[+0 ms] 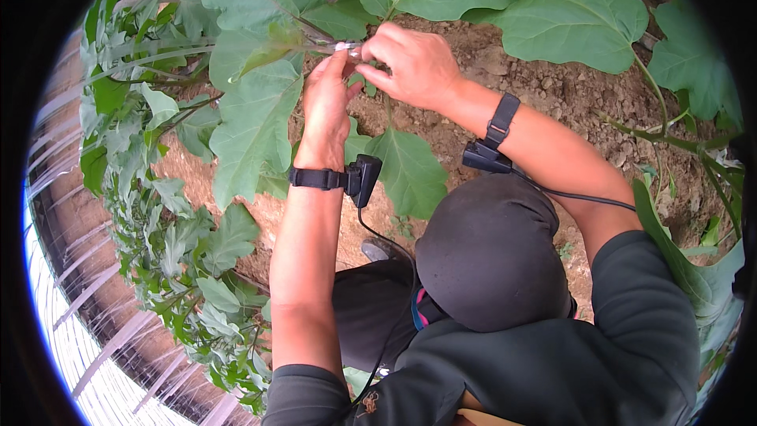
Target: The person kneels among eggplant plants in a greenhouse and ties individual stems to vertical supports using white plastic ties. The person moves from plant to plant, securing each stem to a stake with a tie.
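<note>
My left hand (pixel 329 92) and my right hand (pixel 409 65) meet at the top centre, beside the stem of a broad-leaved plant that looks like eggplant. Between my left thumb and fingers is a small pale clip or tie (pixel 348 47) on the end of thin translucent strings (pixel 236 45) that run in from the left. My right thumb and forefinger close in on its right side; whether they grip it cannot be told. A large green leaf (pixel 257 112) hangs left of my left hand. Each forearm wears a black strap with a small device and a cable.
Leafy plants (pixel 171 248) line the left side, with many pale strings beyond them. Large leaves (pixel 573 12) overhang the brown soil (pixel 491 65) at the upper right. A green stem (pixel 668 139) and a big curved leaf (pixel 692 278) stand close to my right arm.
</note>
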### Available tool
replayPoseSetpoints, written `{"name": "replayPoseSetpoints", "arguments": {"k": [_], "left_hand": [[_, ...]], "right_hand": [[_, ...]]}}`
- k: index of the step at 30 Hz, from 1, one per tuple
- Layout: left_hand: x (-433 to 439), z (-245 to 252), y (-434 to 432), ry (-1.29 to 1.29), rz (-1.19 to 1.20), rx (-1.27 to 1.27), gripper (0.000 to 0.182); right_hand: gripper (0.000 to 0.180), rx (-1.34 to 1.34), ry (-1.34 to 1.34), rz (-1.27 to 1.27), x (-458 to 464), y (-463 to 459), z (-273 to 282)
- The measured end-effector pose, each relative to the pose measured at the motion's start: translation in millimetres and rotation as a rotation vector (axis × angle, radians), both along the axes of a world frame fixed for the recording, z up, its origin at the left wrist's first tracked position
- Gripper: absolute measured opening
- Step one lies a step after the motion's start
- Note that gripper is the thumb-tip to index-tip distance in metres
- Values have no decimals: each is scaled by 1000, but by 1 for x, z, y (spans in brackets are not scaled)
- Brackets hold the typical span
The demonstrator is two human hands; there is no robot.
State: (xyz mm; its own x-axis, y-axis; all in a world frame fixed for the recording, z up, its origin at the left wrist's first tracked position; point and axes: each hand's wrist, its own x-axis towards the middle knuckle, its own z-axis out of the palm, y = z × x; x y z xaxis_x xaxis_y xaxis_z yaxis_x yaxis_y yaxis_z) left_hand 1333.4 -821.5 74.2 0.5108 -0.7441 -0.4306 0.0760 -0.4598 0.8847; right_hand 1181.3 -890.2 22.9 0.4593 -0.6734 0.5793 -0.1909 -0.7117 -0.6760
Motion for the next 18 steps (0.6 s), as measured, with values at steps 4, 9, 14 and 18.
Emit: {"name": "replayPoseSetpoints", "arguments": {"k": [4,9,14,18], "left_hand": [[1,-4,-2,-36,-46,6,30],[4,-9,-3,-106,-101,-41,33],[6,-18,-5,-193,-138,-90,37],[13,-23,-8,-251,-116,-110,39]], "right_hand": [[22,180,-3,36,7,-4,-7],[20,147,-44,83,8,-10,-16],[17,196,-40,103,8,-10,-19],[16,138,69,59,5,-14,-30]]}}
